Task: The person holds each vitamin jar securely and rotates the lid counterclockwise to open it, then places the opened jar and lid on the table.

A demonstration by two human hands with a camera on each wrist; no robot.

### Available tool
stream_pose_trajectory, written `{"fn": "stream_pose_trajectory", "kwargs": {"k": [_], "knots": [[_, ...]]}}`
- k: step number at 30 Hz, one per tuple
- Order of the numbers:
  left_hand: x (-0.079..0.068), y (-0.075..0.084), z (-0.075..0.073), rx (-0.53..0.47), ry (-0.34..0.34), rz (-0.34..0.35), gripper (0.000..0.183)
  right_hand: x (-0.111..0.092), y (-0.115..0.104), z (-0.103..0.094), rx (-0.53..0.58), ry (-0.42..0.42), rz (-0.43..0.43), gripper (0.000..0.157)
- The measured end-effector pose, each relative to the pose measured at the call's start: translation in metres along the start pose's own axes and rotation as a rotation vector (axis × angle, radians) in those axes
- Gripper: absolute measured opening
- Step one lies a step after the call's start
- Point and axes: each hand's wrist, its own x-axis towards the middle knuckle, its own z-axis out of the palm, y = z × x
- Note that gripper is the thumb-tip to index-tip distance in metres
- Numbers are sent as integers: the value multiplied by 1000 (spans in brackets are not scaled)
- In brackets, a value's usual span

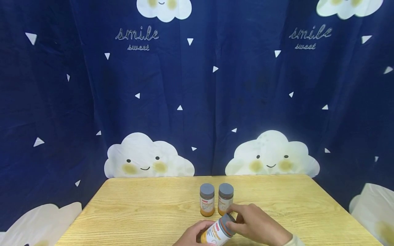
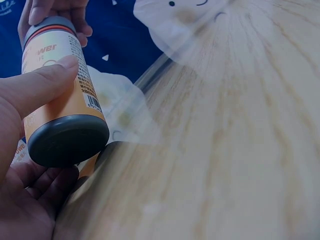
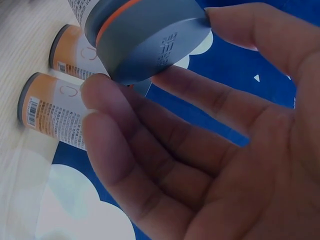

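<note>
A supplement bottle (image 1: 214, 235) with a grey cap, white label and orange lower part is tilted over the near part of the table. My left hand (image 1: 191, 236) grips its body, the thumb lying across the label in the left wrist view, where the dark base of the bottle (image 2: 67, 140) faces the camera. At the other end, my right hand (image 1: 258, 223) pinches the grey cap (image 3: 155, 42) between thumb and fingertips. An orange ring shows under that cap. Just beyond the hands, two similar bottles, a left one (image 1: 207, 205) and a right one (image 1: 226, 194), stand upright side by side.
The light wood table (image 1: 147, 212) extends to both sides of the hands. Behind its far edge hangs a dark blue curtain (image 1: 200, 119) printed with smiling clouds and small white triangles.
</note>
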Motion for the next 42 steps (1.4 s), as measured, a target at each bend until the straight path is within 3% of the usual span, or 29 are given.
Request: {"fn": "stream_pose_trajectory", "kwargs": {"k": [16, 35, 42], "knots": [[0, 0, -2, 51, 5, -28, 55, 1, 0, -2, 65, -51, -2, 25], [-1, 2, -1, 56, 7, -23, 55, 3, -2, -5, 129, -120, 44, 24], [0, 0, -1, 32, -6, -7, 55, 3, -1, -7, 116, -125, 13, 24]]}}
